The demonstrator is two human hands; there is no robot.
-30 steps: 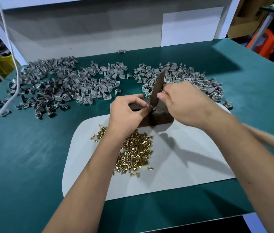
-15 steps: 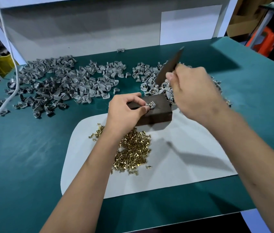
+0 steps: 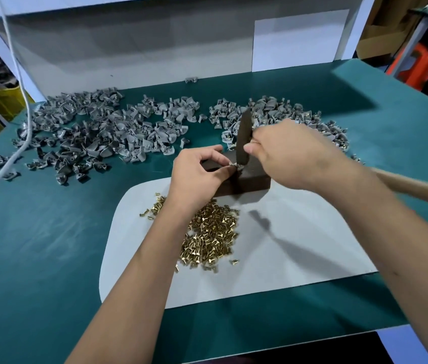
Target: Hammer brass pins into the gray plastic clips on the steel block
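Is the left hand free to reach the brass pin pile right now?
Probably not at once: the left hand is pinching a clip on the steel block. The brass pins lie uncovered just beneath its wrist.

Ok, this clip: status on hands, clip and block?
Left hand pinching gray clip on steel block. Right hand gripping hammer, head down at the clip. Nothing in the way.

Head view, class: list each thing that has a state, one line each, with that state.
Left hand: pinches a clip on the block.
Right hand: grips the hammer.
Hammer: head down on the clip.
Clip: on the block, held.
Block: flat on the mat.
Pins: loose heap.
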